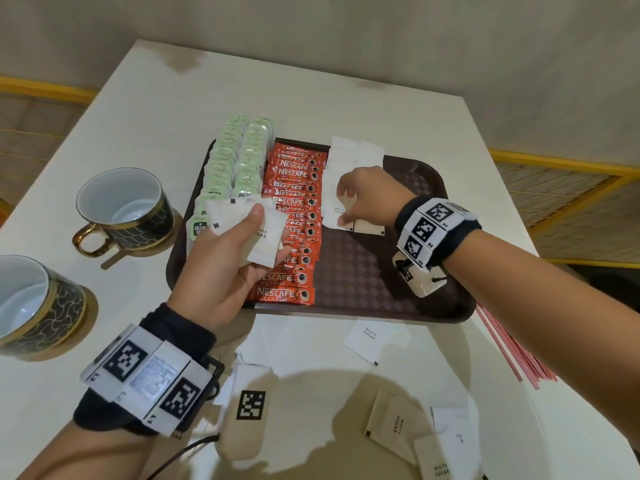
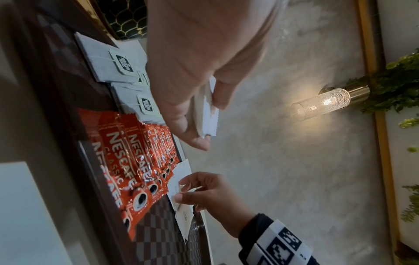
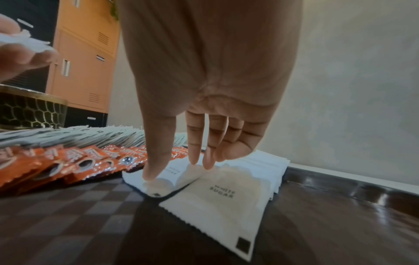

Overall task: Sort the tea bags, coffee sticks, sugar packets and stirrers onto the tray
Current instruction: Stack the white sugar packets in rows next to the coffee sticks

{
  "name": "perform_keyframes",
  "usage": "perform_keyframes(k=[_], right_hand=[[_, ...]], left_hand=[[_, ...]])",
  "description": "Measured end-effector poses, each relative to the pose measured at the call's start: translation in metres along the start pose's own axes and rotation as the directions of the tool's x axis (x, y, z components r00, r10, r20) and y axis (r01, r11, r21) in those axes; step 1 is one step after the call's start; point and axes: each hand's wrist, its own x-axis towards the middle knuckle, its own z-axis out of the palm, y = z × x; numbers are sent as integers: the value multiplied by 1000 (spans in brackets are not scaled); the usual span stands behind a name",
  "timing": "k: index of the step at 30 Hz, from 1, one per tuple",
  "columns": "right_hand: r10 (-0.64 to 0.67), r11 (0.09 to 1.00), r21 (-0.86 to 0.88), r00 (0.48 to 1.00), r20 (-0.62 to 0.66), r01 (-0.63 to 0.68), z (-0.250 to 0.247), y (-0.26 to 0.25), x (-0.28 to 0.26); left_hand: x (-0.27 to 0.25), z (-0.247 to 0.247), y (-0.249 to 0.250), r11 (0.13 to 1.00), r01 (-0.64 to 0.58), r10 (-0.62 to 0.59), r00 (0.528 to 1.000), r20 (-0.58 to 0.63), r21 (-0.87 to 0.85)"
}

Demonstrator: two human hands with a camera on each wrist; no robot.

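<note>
A brown tray (image 1: 381, 278) holds two rows of green tea bags (image 1: 235, 161), a column of red coffee sticks (image 1: 294, 202) and a column of white sugar packets (image 1: 349, 154). Over the tray's left side my left hand (image 1: 270, 233) grips a bunch of sugar packets (image 1: 225, 216) between thumb and fingers (image 2: 195, 136). My right hand (image 3: 172, 170) pinches one sugar packet (image 3: 158, 186) lying on the tray at the near end of the sugar column; the packet buckles between thumb and fingertips. Another sugar packet (image 3: 222, 197) lies just to its right. Red stirrers (image 1: 512, 348) lie on the table right of the tray.
Several loose sugar packets (image 1: 367, 337) lie on the white table in front of the tray, more at the near right (image 1: 394, 424). Two black-and-gold cups (image 1: 124, 209) (image 1: 31, 303) stand at the left. A beige device with a marker (image 1: 247, 410) lies near my left wrist.
</note>
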Motion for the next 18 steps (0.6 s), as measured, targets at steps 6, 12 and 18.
perform_keyframes(k=[6, 12, 18], right_hand=[[-3, 1000, 8, 1000, -12, 3, -2, -6, -4], [9, 784, 617, 993, -120, 68, -35, -44, -48], [39, 626, 778, 994, -101, 55, -25, -65, -80]], left_hand=[[0, 1, 7, 986, 124, -114, 989, 92, -110], [1, 12, 10, 992, 105, -94, 985, 147, -71], [-1, 20, 4, 995, 103, -98, 971, 217, -11]])
